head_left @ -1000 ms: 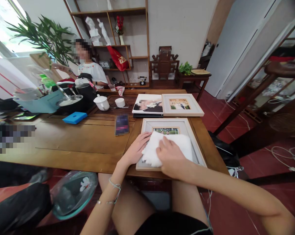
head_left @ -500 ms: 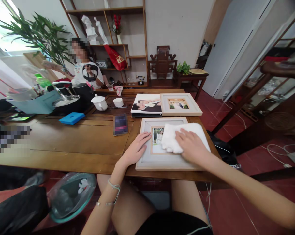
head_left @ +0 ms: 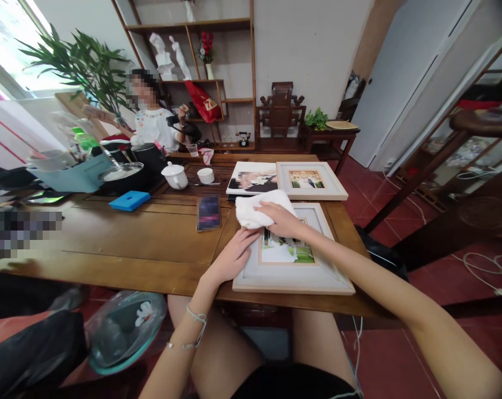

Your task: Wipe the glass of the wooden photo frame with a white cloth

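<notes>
A picture frame (head_left: 294,284) with a pale mat and light wooden rim lies flat on the table in front of me. My left hand (head_left: 234,256) rests on its left side, fingers stretched out over the edge. A folded white cloth (head_left: 251,209) is under my right hand (head_left: 280,218), which presses it on the upper left part of the frame. The cloth and my right hand cover the top of the photo (head_left: 284,252) inside. My left fingertips lie close to the cloth's lower edge.
Behind are a second framed photo (head_left: 336,188) and a white-edged picture panel (head_left: 234,187). To the left sit a dark phone-like item (head_left: 208,213), a blue block (head_left: 130,200), a lidded white cup (head_left: 175,176) and a small white cup (head_left: 206,176). A person (head_left: 153,127) sits across. A lined bin (head_left: 126,332) stands below.
My right hand has slid the cloth from the frame's right side to its upper left, uncovering more of the photo. My left hand stays on the left edge. The view has shifted slightly.
</notes>
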Motion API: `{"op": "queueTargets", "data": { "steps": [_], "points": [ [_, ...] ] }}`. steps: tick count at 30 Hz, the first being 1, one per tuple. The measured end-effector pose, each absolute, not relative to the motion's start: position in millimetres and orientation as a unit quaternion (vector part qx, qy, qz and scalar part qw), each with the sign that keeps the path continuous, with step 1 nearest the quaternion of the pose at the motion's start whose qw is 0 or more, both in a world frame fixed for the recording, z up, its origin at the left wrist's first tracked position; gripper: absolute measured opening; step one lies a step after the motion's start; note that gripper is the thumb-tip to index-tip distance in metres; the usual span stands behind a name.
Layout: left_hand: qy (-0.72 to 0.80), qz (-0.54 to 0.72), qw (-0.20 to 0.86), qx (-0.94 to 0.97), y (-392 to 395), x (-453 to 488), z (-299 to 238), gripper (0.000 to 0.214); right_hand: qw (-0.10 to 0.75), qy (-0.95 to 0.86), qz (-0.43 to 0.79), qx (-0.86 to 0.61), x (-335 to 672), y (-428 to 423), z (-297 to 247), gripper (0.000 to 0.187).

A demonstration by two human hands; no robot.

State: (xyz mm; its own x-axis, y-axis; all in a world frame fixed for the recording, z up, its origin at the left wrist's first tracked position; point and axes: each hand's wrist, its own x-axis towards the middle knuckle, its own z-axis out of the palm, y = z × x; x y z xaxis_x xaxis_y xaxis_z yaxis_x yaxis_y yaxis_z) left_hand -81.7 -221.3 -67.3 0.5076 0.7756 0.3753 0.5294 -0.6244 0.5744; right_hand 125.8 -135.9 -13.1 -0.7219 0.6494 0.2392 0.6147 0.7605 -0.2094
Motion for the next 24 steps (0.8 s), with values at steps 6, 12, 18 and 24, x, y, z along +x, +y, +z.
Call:
{"op": "queueTargets", "data": {
  "steps": [6, 12, 18, 24],
  "points": [
    [0.384, 0.315, 0.191, 0.846, -221.4, -81.1, -66.5, 0.05, 0.075, -0.95, 0.036, -0.3, 142.6, -152.4, -11.8, 0.066],
    [0.37, 0.315, 0.206, 0.849, -220.8, -81.8, -65.6, 0.054, 0.018, -0.907, -0.04, -0.42, 217.1, -153.8, -2.4, 0.064],
    [0.382, 0.307, 0.204, 0.847, -221.3, -81.4, -66.0, 0.053, -0.02, -0.885, -0.058, -0.462, 221.9, -210.9, 15.8, 0.054],
    [0.388, 0.299, 0.203, 0.848, -222.1, -81.3, -66.9, 0.053, -0.045, -0.922, 0.073, -0.377, 185.3, -306.1, 27.4, 0.05]
  ]
}}
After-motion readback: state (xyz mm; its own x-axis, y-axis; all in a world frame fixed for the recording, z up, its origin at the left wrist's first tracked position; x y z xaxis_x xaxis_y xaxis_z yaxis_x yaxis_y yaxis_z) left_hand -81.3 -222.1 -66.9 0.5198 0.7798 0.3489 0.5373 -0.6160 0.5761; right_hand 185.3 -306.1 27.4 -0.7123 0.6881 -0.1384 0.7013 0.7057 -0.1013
